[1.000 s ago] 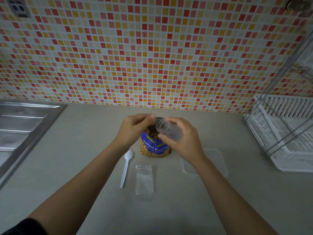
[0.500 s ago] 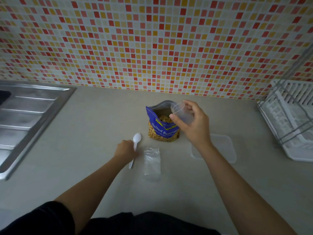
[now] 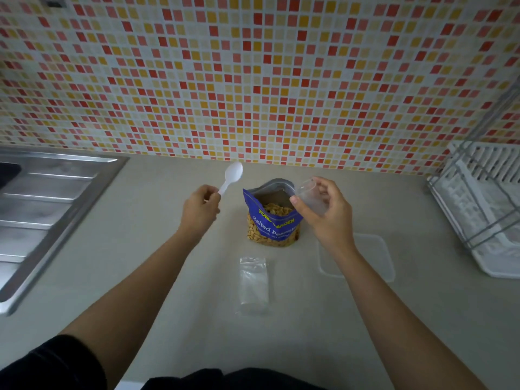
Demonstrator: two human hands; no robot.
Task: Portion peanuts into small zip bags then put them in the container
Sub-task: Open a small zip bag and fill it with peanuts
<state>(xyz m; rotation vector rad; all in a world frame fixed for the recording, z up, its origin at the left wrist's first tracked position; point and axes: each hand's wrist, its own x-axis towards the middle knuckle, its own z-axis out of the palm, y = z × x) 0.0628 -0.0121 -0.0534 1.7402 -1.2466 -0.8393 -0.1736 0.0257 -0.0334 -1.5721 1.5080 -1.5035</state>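
Note:
An open blue bag of salted peanuts [image 3: 272, 226] stands upright mid-counter, peanuts showing in its mouth. My left hand [image 3: 200, 210] grips the handle of a white plastic spoon [image 3: 232, 175], raised left of the bag with its bowl pointing up and away. My right hand [image 3: 323, 210] holds a small clear zip bag [image 3: 309, 195], its mouth open, at the peanut bag's right rim. A stack of empty clear zip bags [image 3: 253, 285] lies flat in front of the peanut bag. A shallow clear plastic container [image 3: 374, 257] sits on the counter to the right, partly hidden by my right forearm.
A steel sink drainboard [image 3: 47, 209] borders the counter on the left. A white dish rack [image 3: 484, 204] with a wire frame stands at the right. The mosaic-tiled wall [image 3: 253, 80] rises directly behind the peanut bag.
My left hand left the peanut bag's mouth, reached down to the spoon on the counter, gripped it and lifted it up beside the bag. My right hand kept the small zip bag at the rim.

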